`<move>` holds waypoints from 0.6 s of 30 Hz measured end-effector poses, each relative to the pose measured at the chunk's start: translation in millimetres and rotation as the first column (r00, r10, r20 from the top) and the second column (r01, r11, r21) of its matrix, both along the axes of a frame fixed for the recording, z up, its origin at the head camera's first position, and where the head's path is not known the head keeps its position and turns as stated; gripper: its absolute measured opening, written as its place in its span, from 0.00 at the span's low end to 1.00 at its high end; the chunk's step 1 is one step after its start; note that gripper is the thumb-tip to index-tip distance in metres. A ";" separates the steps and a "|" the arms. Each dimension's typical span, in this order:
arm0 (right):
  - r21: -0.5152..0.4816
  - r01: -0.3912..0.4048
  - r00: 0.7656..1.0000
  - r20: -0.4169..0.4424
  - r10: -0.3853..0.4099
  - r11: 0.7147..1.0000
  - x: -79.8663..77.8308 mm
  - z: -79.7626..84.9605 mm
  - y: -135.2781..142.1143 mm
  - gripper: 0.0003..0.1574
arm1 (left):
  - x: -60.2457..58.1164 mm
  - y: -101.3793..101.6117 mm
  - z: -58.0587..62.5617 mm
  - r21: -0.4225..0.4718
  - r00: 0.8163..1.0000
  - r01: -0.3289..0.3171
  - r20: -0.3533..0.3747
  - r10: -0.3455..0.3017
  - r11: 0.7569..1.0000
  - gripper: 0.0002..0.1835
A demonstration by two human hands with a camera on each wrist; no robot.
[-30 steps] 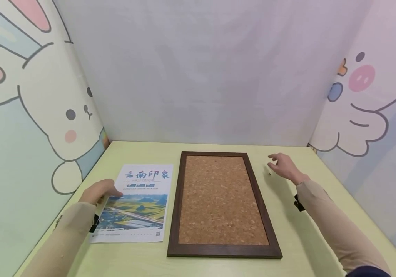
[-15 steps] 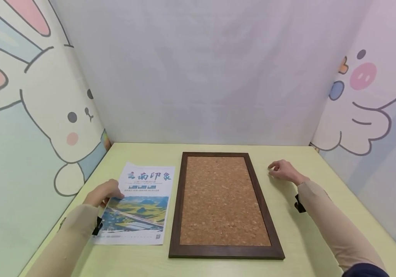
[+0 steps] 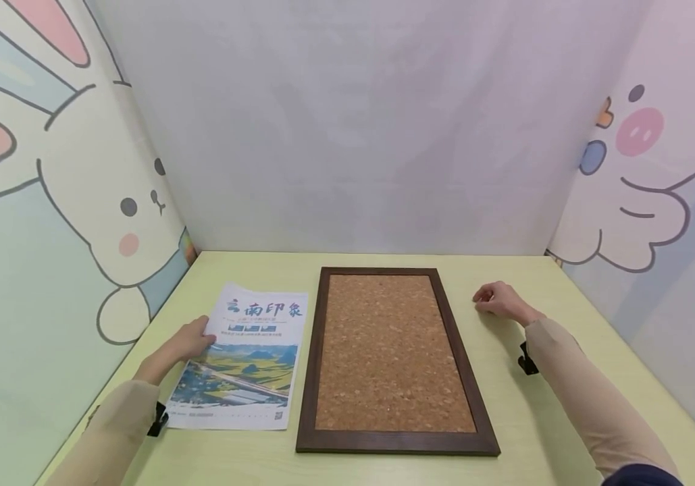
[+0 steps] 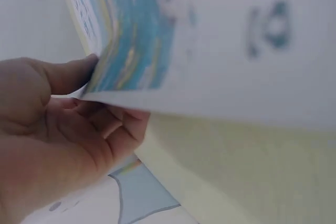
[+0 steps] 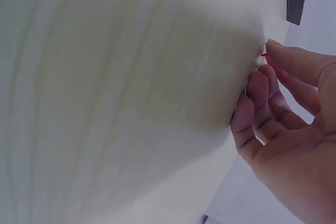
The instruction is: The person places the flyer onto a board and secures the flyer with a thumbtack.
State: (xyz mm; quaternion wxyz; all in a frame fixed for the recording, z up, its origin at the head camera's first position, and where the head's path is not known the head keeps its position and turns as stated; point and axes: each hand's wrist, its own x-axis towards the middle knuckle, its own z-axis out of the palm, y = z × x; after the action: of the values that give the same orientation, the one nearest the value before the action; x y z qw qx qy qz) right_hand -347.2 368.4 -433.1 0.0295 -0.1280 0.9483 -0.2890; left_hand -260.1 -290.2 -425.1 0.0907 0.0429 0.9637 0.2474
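Observation:
A printed poster (image 3: pixel 250 378) with a landscape picture and large Chinese characters lies at the left of the table. My left hand (image 3: pixel 192 339) pinches its left edge, and in the left wrist view the thumb (image 4: pixel 76 74) is on top with the other fingers beneath the sheet. The paper bends up there. Right of the cork board (image 3: pixel 392 351), my right hand (image 3: pixel 500 302) is low over the table. Between its thumb and forefinger it pinches a small red pin (image 5: pixel 264 54), mostly hidden by the fingertips.
The board's dark brown frame (image 3: pixel 398 442) lies flat in the middle of the pale yellow table (image 3: pixel 232 466), just right of the poster. A grey-white back wall (image 3: pixel 365 135) and cartoon-printed side walls enclose the table.
The right hand has come down to the table and its fingers have closed on the small pin that lay there. The left hand keeps hold of the poster, whose upper left corner has lifted.

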 end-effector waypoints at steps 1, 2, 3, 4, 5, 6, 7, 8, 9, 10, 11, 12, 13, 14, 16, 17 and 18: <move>-0.004 -0.001 1.000 -0.002 0.001 1.000 -0.1 -0.3 -0.2 0.11 | 0.8 -1.1 -0.5 0.008 1.000 0.000 -0.025 0.000 1.000 0.17; -0.008 -0.004 1.000 -0.005 0.004 1.000 0.0 -0.5 0.0 0.11 | 1.2 -2.0 -1.1 0.025 0.999 -0.003 -0.049 0.004 1.000 0.16; -0.011 -0.002 1.000 -0.006 0.002 1.000 0.0 -1.0 0.3 0.10 | 1.7 -3.1 -1.5 0.047 0.997 -0.004 -0.072 0.008 0.999 0.15; -0.015 -0.002 1.000 -0.003 0.002 1.000 0.2 -1.4 0.3 0.10 | 2.7 -4.1 -2.0 0.073 0.996 -0.007 -0.092 0.013 0.997 0.13; -0.017 -0.001 1.000 -0.002 0.001 1.000 0.2 -1.7 0.2 0.10 | 3.6 -4.9 -2.4 0.094 0.993 -0.009 -0.117 0.020 0.996 0.12; -0.018 -0.002 1.000 -0.002 0.001 1.000 0.3 -2.0 0.2 0.10 | 4.3 -5.9 -2.8 0.115 0.990 -0.013 -0.137 0.029 0.993 0.12; -0.018 -0.001 1.000 -0.002 0.001 1.000 0.2 -2.2 0.1 0.10 | 4.6 -6.8 -3.0 0.137 0.987 -0.014 -0.155 0.036 0.990 0.11; -0.019 0.000 1.000 -0.001 0.000 1.000 0.2 -2.3 0.1 0.10 | 4.6 -7.7 -3.2 0.157 0.985 -0.017 -0.168 0.044 0.987 0.11; -0.019 0.000 1.000 -0.001 0.000 1.000 0.3 -2.3 -0.1 0.10 | 4.8 -8.3 -2.9 0.169 0.982 -0.016 -0.180 0.047 0.985 0.11; -0.019 0.000 1.000 -0.001 0.000 1.000 0.4 -2.3 -0.2 0.10 | 4.7 -8.8 -3.1 0.181 0.980 -0.019 -0.190 0.054 0.983 0.12; -0.018 0.001 1.000 -0.002 -0.001 1.000 0.6 -2.2 -0.2 0.09 | 4.4 -9.2 -3.2 0.190 0.979 -0.024 -0.196 0.062 0.982 0.13; -0.016 0.001 1.000 -0.002 -0.001 1.000 0.8 -2.1 -0.3 0.09 | 3.9 -9.6 -3.2 0.199 0.977 -0.030 -0.202 0.071 0.980 0.14; -0.017 0.000 1.000 -0.003 0.000 1.000 1.1 -1.9 -0.4 0.09 | 3.6 -9.8 -3.3 0.207 0.974 -0.035 -0.210 0.079 0.978 0.15; -0.016 0.000 1.000 -0.004 0.000 1.000 1.4 -1.7 -0.5 0.09 | 3.3 -9.9 -2.9 0.217 0.972 -0.042 -0.217 0.090 0.975 0.16; -0.013 0.001 1.000 -0.008 -0.001 1.000 1.6 -1.7 -0.6 0.08 | 2.5 -10.3 -2.4 0.233 0.968 -0.057 -0.227 0.111 0.971 0.16; -0.011 0.002 1.000 -0.012 -0.002 1.000 1.6 -1.8 -0.6 0.08 | 2.1 -10.6 -1.9 0.238 0.965 -0.066 -0.231 0.122 0.969 0.16; -0.010 0.002 1.000 -0.015 -0.003 1.000 1.5 -2.0 -0.7 0.08 | 1.9 -10.9 -1.2 0.242 0.963 -0.073 -0.234 0.131 0.967 0.16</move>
State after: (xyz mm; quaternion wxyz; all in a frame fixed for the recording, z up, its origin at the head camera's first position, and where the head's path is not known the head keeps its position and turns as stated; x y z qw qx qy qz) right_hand -345.7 367.8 -435.0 0.0216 -0.1290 0.9472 -0.2927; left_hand -258.2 -301.1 -426.4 -0.0489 0.0335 0.9329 0.3551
